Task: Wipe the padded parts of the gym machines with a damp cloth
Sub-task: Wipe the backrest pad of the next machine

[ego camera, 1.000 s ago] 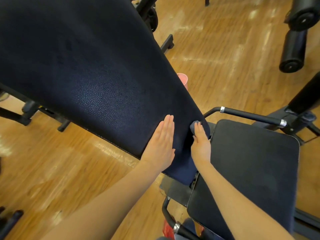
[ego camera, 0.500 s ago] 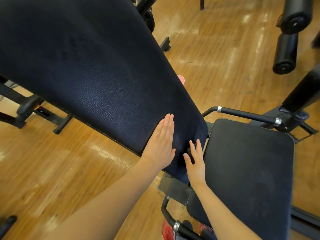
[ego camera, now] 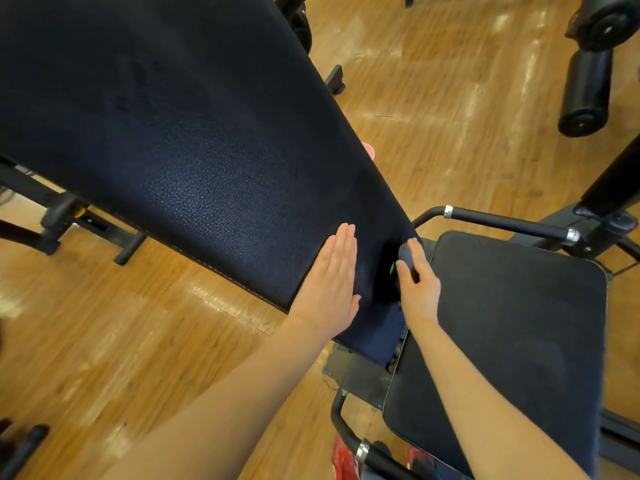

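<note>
Here, left to right. Wooden floor (ego camera: 104,341) with black frame bars (ego camera: 62,220) at far left, under the backrest. The padded backrest (ego camera: 173,133), dark and pebbled in texture, slopes from upper left down to lower centre. Left hand (ego camera: 332,282) lies flat on its lower end, fingers straight and together, palm pressed to the pad, holding nothing. Right hand (ego camera: 417,282) sits just beside it at the backrest's lower right edge, fingers curled round a small dark wad, apparently the cloth (ego camera: 405,252), which touches the pad's corner; a speck of green shows beside it, nature unclear. A pink object (ego camera: 369,148) peeks out behind the backrest's right edge; whether it is a container, or what it holds, cannot be told. Right of the hands: padded seat (ego camera: 519,341), dark, flat, with a black handle (ego camera: 502,221) along its far side. Upper right: two black roller pads (ego camera: 585,95).
</note>
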Demonstrator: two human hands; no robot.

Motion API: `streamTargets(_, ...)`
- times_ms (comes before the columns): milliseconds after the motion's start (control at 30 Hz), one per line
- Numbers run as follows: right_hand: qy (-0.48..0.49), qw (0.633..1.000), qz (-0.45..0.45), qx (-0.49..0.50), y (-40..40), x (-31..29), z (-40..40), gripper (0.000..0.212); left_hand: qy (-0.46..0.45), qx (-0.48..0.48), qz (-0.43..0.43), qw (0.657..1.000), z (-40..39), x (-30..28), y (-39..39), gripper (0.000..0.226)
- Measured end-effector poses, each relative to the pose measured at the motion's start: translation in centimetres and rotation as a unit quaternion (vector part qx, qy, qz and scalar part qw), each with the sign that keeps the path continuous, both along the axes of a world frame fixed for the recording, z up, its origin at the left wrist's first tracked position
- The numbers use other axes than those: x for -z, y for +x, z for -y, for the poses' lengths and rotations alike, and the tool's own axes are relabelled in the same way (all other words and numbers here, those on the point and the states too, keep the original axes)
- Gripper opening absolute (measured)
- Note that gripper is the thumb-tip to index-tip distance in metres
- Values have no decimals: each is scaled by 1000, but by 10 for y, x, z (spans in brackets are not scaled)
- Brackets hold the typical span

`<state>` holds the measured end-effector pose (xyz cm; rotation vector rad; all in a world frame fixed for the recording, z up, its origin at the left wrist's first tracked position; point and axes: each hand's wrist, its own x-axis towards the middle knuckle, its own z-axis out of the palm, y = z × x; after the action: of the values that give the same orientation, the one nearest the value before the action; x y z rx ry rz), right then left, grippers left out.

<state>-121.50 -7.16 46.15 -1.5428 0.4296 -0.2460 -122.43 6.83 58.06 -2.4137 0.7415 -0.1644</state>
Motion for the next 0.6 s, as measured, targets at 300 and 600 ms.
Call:
streamTargets(300, 16, 998, -42, 36, 15, 20, -14, 42, 5, 10, 17, 1000, 0, 0, 0, 86)
streamTargets(600, 5, 998, -58, -32, -67, 27, -49, 50, 14, 3, 3, 1000, 1, 0, 1, 82)
